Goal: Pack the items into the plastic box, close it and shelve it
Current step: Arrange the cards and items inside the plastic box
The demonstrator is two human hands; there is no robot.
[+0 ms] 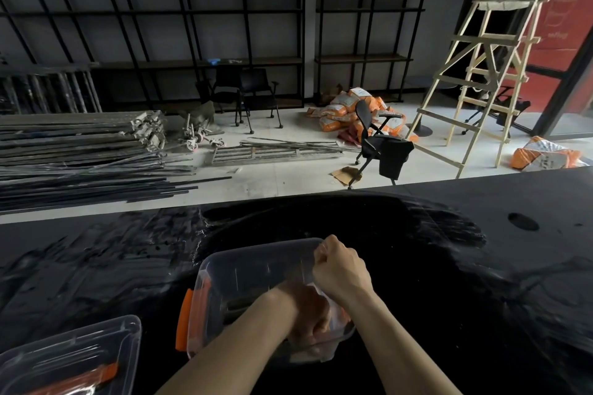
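Two hands work at one clear plastic box (pixel 253 269), low centre of the view. Left hand (pixel 308 314) is down inside the box, curled round smth pale and crinkly, prob. a bagged item (pixel 330 308); what's in the bag can't be made out thru the plastic. Right hand (pixel 340 269) is clenched on the box's far-right rim at approx. 1 o'clock from the left hand, pinching either the rim or the top of the bag; can't tell which.

Step in hand: packing, i.e. seating an item in the box while the other hand steadies it. Box not yet closed. Next move prob. calls for letting go of the bag, lifting the left hand clear w/o dragging the bag out, then fetching the lid.

Box itself: transparent, rounded corners, orange latch handle (pixel 185 321) on its left end at 9 o'clock from the hands. It sits on the black desk (pixel 449 266), near the front edge.

At 8 o'clock, bottom-left corner, lies a second clear piece w/ an orange clip (pixel 69 359), likely the lid or another box. Beyond the desk at 12 o'clock, black shelving (pixel 192 9) lines the wall.
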